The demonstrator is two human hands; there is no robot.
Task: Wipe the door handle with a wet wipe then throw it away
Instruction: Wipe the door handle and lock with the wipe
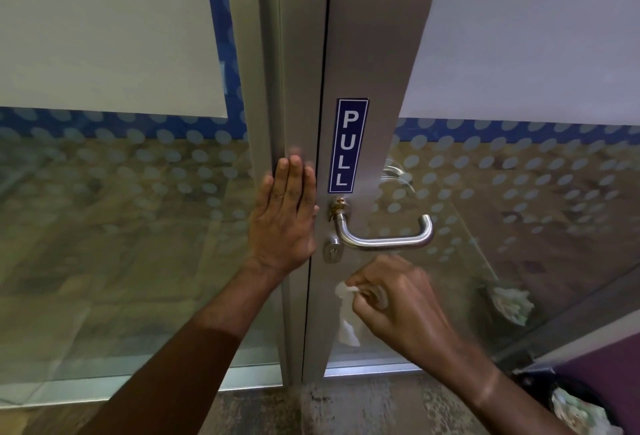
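Note:
A steel lever door handle (388, 242) juts from the grey metal door frame, under a blue PULL sticker (348, 146). My left hand (285, 216) lies flat, fingers together, on the frame just left of the handle. Below the handle, apart from it, my right hand (398, 299) pinches a crumpled white wet wipe (346, 313) that hangs down from the fingers. A keyhole cylinder (331, 251) sits below the handle's base.
Frosted, dotted glass panels (121, 192) flank the frame on both sides. A dark bin with a crumpled liner (575, 410) stands at the bottom right, beside a purple surface (602, 372). Speckled floor (363, 407) lies below the door.

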